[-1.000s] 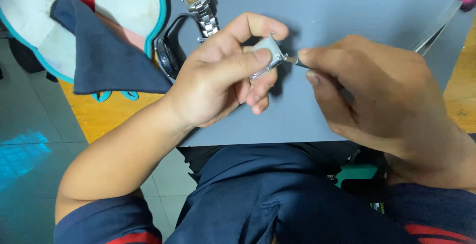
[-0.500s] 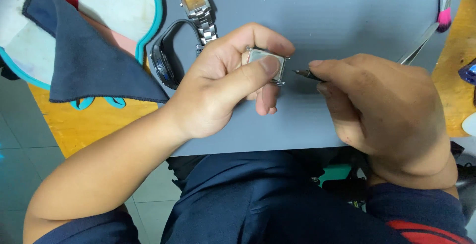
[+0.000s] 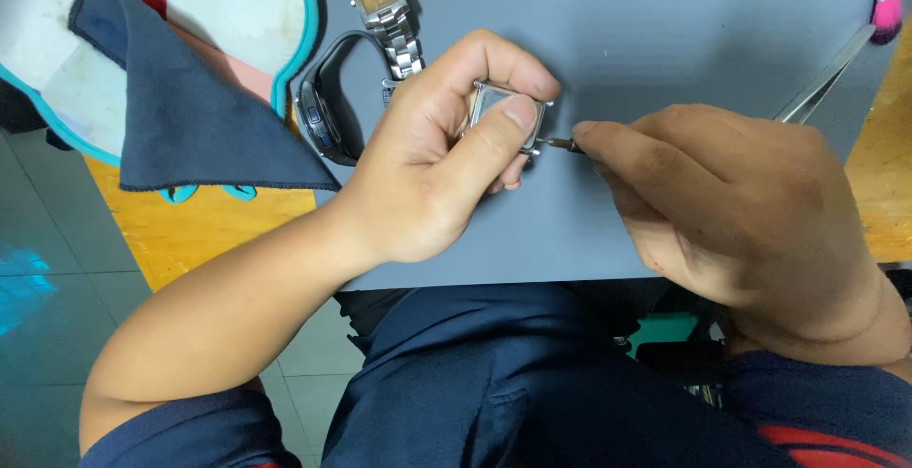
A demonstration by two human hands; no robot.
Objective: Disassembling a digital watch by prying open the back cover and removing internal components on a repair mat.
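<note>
My left hand grips a small square silver watch case between thumb and fingers, just above a grey work mat. My right hand pinches a thin metal tool whose tip touches the right edge of the case. Most of the tool is hidden inside my fingers.
A silver watch with an orange dial and metal band and a black strap watch lie at the mat's upper left. A dark blue cloth drapes over a round colourful pad. Metal tweezers and a pink-tipped tool lie at the right.
The tool tip has come back against the case's right edge after being a little apart from it. My left hand has turned the case slightly.
</note>
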